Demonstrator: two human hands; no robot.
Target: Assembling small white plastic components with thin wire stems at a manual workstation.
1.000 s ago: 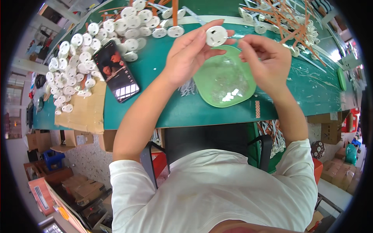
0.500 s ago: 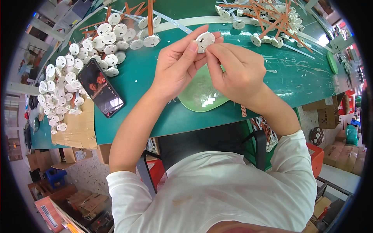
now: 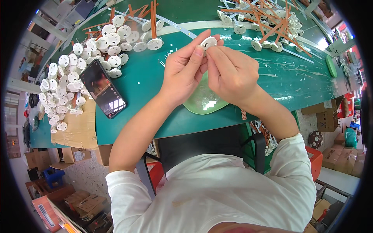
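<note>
A small round white disc [image 3: 209, 42] with dark slots in its face is gripped between the thumb and fingers of my left hand [image 3: 179, 73]. My right hand [image 3: 236, 75] is closed in a pinch against the disc's near right edge. Whatever its fingertips hold is hidden behind them. A pale strip with small yellow dots [image 3: 177, 26] runs from the upper left toward my left fingers; whether it joins the disc I cannot tell. Below my hands lies a light green dish [image 3: 205, 105], partly covered by them.
Many similar white discs [image 3: 63, 82] are heaped at the left, some on a cardboard sheet [image 3: 77, 126]. Beside them lies a phone [image 3: 103, 91] with its screen lit. More discs with orange and white strips [image 3: 272, 27] lie at the far right of the green table [image 3: 155, 128].
The disc has tilted, so its face shows more edge-on. My left hand has shifted slightly right, and my right hand slightly left. The fingers stay pinched at the disc.
</note>
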